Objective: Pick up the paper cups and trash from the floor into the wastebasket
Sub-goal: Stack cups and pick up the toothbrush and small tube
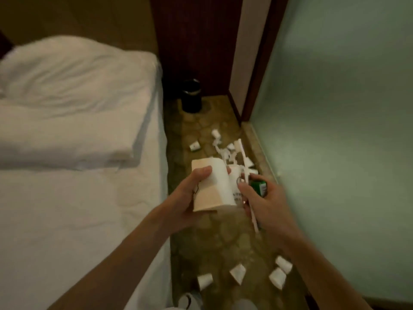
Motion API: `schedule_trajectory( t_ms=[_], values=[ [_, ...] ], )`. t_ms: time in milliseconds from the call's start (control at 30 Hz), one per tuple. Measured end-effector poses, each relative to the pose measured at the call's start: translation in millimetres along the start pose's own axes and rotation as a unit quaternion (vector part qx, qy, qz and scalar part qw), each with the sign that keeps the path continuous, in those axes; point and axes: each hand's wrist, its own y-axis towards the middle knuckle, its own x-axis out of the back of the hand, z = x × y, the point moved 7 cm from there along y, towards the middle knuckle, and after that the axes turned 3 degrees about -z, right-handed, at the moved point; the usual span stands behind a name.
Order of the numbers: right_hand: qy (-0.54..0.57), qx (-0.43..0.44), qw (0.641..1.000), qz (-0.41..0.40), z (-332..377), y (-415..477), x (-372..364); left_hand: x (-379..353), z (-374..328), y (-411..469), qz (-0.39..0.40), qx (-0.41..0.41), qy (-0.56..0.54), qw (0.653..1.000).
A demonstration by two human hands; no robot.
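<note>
My left hand (190, 198) grips a white and tan paper carton (212, 184) above the floor. My right hand (263, 202) holds a green box (259, 187) together with a long white straw-like stick (248, 180). A black wastebasket (191, 96) stands far down the aisle beside the bed. Several white paper cups lie on the patterned floor near me, such as one paper cup (204, 280) and another (238, 272). More cups and crumpled paper scraps (225, 151) lie farther off, between my hands and the basket.
A bed (67, 175) with white bedding and a pillow fills the left side. A pale green wall (346, 130) closes the right side, leaving a narrow floor aisle. Dark wood panelling (196, 41) stands behind the basket.
</note>
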Motion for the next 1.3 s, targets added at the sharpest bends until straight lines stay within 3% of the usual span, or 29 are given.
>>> schedule_trajectory(
  t_ms=[167, 467, 867, 967, 1133, 1300],
  values=[
    [0.031, 0.053, 0.998, -0.010, 73.6, 28.2, 2.1, -29.2, -75.1, -3.1, 0.087, -0.067, 0.005, 0.994],
    [0.056, 0.103, 0.993, -0.024, 155.0, 146.3, -7.2, -38.5, -180.6, 92.0, 0.074, -0.103, 0.005, 0.992],
    [0.056, 0.079, 0.987, 0.129, 249.4, 405.7, -77.5, 25.6, -365.5, 258.3, 0.004, -0.133, -0.028, 0.991],
    [0.016, 0.067, 0.985, 0.161, 258.7, 448.1, -103.9, 49.1, -388.1, 284.1, -0.005, -0.149, -0.080, 0.985],
    [0.049, 0.042, 0.980, 0.189, 263.2, 510.1, -148.4, 93.1, -422.3, 329.1, -0.003, -0.159, -0.095, 0.983],
    [0.053, 0.003, 0.981, 0.185, 253.2, 589.5, -184.7, 149.0, -450.8, 402.4, -0.023, -0.104, -0.108, 0.988]
  ],
)
